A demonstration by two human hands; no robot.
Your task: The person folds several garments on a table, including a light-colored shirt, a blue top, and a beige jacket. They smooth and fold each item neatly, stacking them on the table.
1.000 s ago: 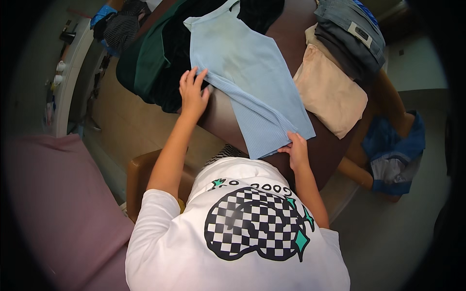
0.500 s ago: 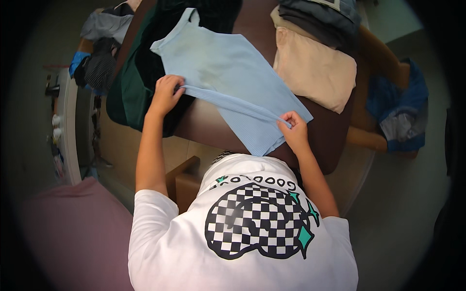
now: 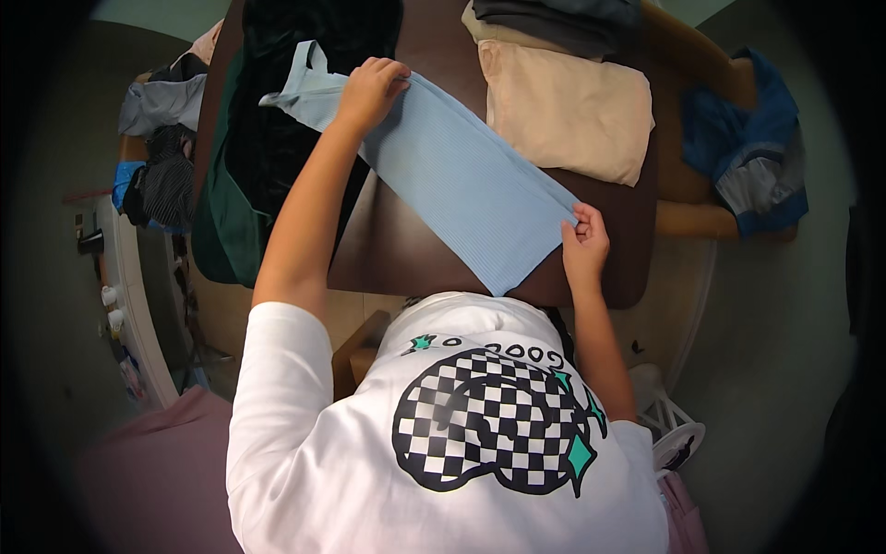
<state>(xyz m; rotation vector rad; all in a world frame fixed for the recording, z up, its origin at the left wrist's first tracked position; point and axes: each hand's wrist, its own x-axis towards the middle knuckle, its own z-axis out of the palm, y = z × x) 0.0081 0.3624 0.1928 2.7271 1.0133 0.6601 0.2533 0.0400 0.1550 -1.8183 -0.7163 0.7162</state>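
Note:
A light blue ribbed sleeveless top (image 3: 452,175) lies slantwise over the dark brown table, folded lengthwise into a long strip. Its strap end rests on a black velvety garment (image 3: 277,166) at the far left, and its wide hem end reaches the table's near edge. My left hand (image 3: 369,97) is closed on the top's far edge, just below the strap. At the hem's right corner, my right hand (image 3: 586,245) pinches the fabric between thumb and fingers. The layers under my left fingers are hidden.
Folded beige clothing (image 3: 572,111) lies right of the top, with dark folded clothes (image 3: 554,23) behind it. Dark green fabric (image 3: 221,222) hangs over the table's left edge. A blue garment (image 3: 748,166) drapes over a wooden chair (image 3: 697,220) on the right.
My left hand has carried the near edge of the top away from me, folding it over onto the far side. My right hand has shifted slightly right with the hem corner.

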